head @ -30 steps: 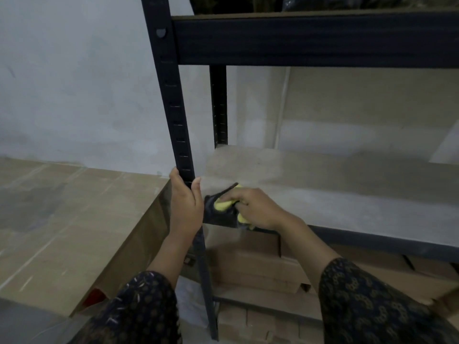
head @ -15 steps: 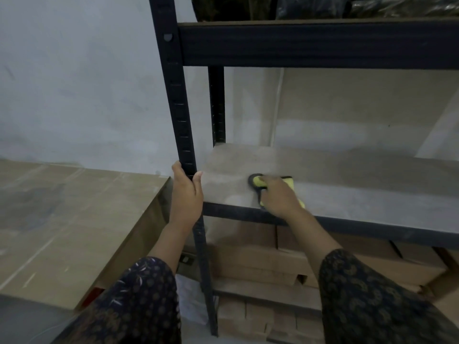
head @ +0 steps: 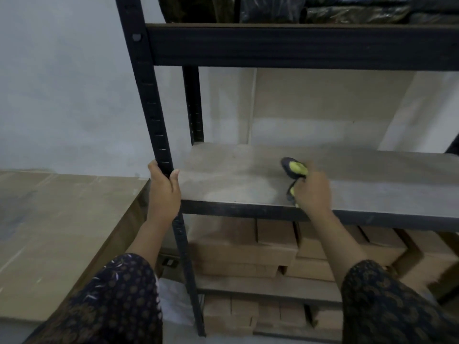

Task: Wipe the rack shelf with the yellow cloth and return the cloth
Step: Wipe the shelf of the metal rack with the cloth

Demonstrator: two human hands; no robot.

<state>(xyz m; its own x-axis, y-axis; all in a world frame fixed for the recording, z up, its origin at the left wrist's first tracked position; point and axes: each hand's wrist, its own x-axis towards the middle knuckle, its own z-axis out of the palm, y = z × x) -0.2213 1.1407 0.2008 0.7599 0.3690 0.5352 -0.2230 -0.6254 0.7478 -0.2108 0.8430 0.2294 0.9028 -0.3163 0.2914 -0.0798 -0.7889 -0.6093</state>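
L hand (head: pixel 164 187) wrapped round front post (head: pixel 149 95) of black metal rack, thumb on one side, fingers on other, gripping right at shelf level. R hand (head: pixel 311 192) closed on yellow cloth (head: pixel 295 170), pressing it down on grey shelf (head: pixel 236 175), a bit right of centre and near front edge. Cloth bunched, yellow w/ dark border; part sticks out beyond fingertips toward back of shelf, part shows under palm. Blurred, so exact folds hard to tell. Shelf surface dull grey w/ paler patches near front left. Rear post (head: pixel 195 105) stands at back left corner of shelf. Upper shelf beam (head: pixel 298 45) crosses top, dark bundles (head: pixel 323 8) stacked on it. Below wiped shelf: cardboard boxes (head: pixel 248 247) packed on lower levels. Left of rack, flat brown board (head: pixel 49 219) beside post, pale wall (head: pixel 62 83) behind. Both forearms in dark patterned sleeves (head: pixel 119 301), R one at bottom right corner.
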